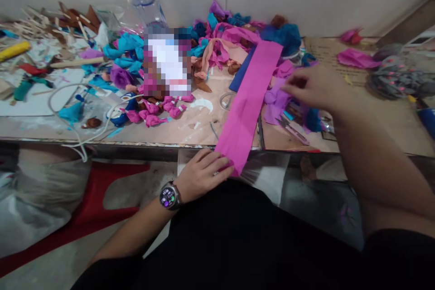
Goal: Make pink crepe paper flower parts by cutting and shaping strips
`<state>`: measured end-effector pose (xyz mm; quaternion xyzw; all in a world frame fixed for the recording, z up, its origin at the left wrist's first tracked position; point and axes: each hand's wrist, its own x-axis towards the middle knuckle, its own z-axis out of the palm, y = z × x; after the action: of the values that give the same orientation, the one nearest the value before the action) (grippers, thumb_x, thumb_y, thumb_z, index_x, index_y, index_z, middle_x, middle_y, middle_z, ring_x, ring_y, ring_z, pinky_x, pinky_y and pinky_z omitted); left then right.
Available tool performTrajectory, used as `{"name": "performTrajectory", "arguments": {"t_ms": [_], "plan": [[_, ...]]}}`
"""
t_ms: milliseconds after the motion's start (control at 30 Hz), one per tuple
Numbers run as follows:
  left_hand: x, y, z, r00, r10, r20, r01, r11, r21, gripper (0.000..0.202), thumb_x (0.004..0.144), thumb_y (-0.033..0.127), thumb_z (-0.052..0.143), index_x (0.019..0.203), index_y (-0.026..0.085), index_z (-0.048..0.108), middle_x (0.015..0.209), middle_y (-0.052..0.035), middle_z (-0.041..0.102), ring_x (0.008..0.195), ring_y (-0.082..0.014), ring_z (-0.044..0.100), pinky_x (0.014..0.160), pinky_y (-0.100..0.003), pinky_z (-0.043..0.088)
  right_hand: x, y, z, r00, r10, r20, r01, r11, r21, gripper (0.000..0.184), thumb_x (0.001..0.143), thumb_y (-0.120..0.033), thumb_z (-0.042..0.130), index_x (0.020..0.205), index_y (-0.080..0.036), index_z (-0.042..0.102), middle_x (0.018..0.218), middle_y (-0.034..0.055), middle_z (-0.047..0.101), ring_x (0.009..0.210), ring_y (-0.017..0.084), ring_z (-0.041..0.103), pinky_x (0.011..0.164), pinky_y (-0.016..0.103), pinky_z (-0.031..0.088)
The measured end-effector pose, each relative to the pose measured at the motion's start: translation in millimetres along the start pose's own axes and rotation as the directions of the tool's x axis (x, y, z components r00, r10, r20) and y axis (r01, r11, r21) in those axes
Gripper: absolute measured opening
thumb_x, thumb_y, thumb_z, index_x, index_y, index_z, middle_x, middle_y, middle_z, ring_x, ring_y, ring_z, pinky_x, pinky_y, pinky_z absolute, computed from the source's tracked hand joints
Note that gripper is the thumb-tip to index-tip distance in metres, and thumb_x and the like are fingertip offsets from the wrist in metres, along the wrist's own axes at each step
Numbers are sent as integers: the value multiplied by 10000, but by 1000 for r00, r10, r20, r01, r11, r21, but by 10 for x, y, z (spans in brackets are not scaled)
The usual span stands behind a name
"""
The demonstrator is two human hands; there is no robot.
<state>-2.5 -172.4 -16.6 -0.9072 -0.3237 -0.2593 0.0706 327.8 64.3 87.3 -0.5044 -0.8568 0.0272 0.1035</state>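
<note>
A long, bright pink crepe paper strip stretches from the paper heap at the back down over the table's front edge. At its near end, my left hand, with a watch on the wrist, is closed on the paper; the thumb is hidden. My right hand hovers to the right of the strip, above crumpled purple paper. Its fingers are curled in a pinch, and I cannot make out anything between them. Under that hand lie small thread snips with a pale pink handle.
Several twisted pink paper pieces lie left of the strip, near a white cable. A clear bottle stands behind them. Wooden sticks clutter the far left; a grey bundle sits right. Below is a red stool.
</note>
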Motion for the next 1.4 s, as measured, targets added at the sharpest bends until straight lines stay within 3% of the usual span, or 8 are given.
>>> {"name": "performTrajectory", "arguments": {"t_ms": [233,567,767,867,1000,1167,1267,1400], "plan": [[98,12,17,986,57,-159,-65,997,-47,211,957,153,736,1147,245,724,975,-16,810,902,-183,733,858,-362,575,-786,50,271,951,17,309,-28,999,30,411,931,-509,656,1216,-228,747,921,80,785,792,259,696,675,355,463],[176,168,136,956,-179,-231,102,946,-309,185,927,140,771,1104,187,740,822,-24,761,718,-147,695,676,-296,540,-916,-145,620,994,93,59,-92,995,-28,335,960,-382,538,1186,-203,709,1165,193,744,1095,396,691,903,494,522],[227,239,206,914,-340,-222,213,867,-451,142,893,179,838,1012,198,765,833,-16,763,732,-128,708,690,-256,553,-1038,-217,780,937,259,-233,-189,940,285,225,991,-361,580,1173,-238,626,1036,134,726,905,313,698,785,444,524],[254,251,217,926,-307,-218,186,876,-444,130,901,176,826,1016,189,767,838,-21,773,731,-132,718,690,-261,558,-1271,-495,853,801,408,-439,0,732,681,193,974,-352,647,1122,-266,558,865,21,612,631,170,572,592,325,454],[273,300,237,928,-270,-255,147,898,-415,135,893,159,823,1011,167,760,816,-26,771,700,-138,710,675,-279,552,-1678,-1075,995,922,380,-72,-4,195,981,270,949,-331,750,1129,-269,559,778,-37,542,537,101,445,502,251,366],[288,416,294,905,-333,-267,188,873,-451,134,879,164,841,990,172,768,804,-22,772,693,-134,713,681,-268,557,-1954,-1554,1215,896,309,320,-205,-351,914,275,963,-407,753,993,-250,529,623,-104,476,417,42,287,442,197,329],[295,479,344,899,-355,-257,195,849,-490,112,881,182,843,965,177,769,785,-20,762,670,-129,701,664,-255,550,-1984,-1668,1265,878,292,380,-214,-471,856,284,968,-400,744,965,-253,500,537,-149,419,355,27,199,423,199,374],[299,519,383,895,-382,-230,197,802,-563,122,874,178,847,967,185,768,788,-16,764,646,-116,678,642,-233,531,-1958,-1747,1213,880,324,348,-165,-479,862,355,893,-317,831,975,-262,491,533,-170,388,352,32,219,419,195,418]]}}
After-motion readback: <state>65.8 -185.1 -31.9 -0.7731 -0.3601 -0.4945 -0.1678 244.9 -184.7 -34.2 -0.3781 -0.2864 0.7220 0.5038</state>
